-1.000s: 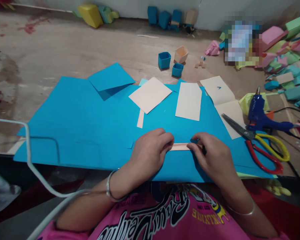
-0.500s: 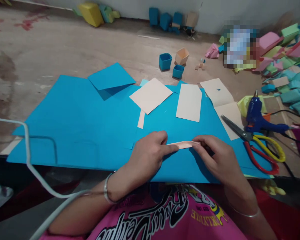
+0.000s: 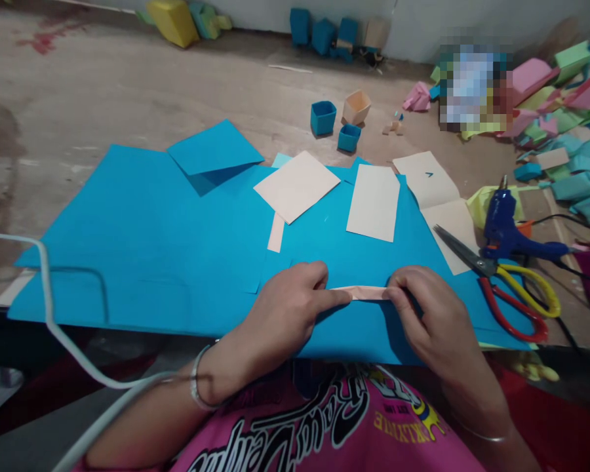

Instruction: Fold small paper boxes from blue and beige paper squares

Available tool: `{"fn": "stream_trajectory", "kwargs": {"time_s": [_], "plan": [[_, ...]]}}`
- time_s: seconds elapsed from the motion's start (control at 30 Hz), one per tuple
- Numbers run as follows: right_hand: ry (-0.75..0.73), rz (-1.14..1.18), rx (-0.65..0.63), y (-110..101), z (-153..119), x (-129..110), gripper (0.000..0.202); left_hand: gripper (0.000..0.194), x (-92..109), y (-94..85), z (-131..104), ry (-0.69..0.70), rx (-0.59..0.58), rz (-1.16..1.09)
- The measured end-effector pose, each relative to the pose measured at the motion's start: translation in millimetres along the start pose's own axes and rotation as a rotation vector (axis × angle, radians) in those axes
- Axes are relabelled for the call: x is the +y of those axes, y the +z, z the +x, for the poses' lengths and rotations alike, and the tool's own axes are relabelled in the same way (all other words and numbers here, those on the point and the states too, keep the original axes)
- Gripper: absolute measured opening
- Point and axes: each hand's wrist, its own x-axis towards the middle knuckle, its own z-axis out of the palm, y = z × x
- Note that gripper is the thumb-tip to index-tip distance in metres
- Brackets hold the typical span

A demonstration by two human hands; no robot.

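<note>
A narrow peach paper strip (image 3: 368,293) stretches between my two hands just over a large blue paper sheet (image 3: 142,229). My left hand (image 3: 295,305) is closed on the strip's left end, with the index finger stretched along it. At the other end my right hand (image 3: 430,311) pinches the strip between thumb and fingers. Beyond my hands lie a pale peach paper square (image 3: 297,187), a second short strip (image 3: 276,233) partly under it, and a cream paper rectangle (image 3: 373,203). A folded blue paper piece (image 3: 216,147) rests at the sheet's far edge.
Scissors (image 3: 491,269) with red and yellow handles lie at the right beside a blue glue gun (image 3: 506,229). Small paper boxes (image 3: 323,118) stand farther back. Colourful folded paper pieces (image 3: 565,131) crowd the right. A white cable (image 3: 52,295) crosses the left side.
My right hand has moved slightly right, and its fingers have curled in more around the strip's end. More of the strip shows between my hands. My left hand stays nearly in place.
</note>
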Motion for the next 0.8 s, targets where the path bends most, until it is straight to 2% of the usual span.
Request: {"fn": "stream_trajectory", "kwargs": {"time_s": [0.23,0.47,0.63,0.8], "plan": [[0.075,-0.003,0.106,6.6,-3.9,-0.5,0.01,0.034,2.5,-3.2,1.6,0.014,-0.015,-0.057],[0.027,-0.236,0.128,25.7,-3.5,6.3,0.012,0.029,5.6,5.1,-0.3,0.001,0.041,0.094],[-0.004,-0.258,0.129,27.5,-4.9,10.1,0.013,0.028,13.8,3.2,-0.8,0.034,0.111,0.236],[-0.019,-0.347,0.183,28.4,-7.6,10.2,0.014,0.025,29.3,8.5,-1.7,0.198,-0.012,0.413]]}}
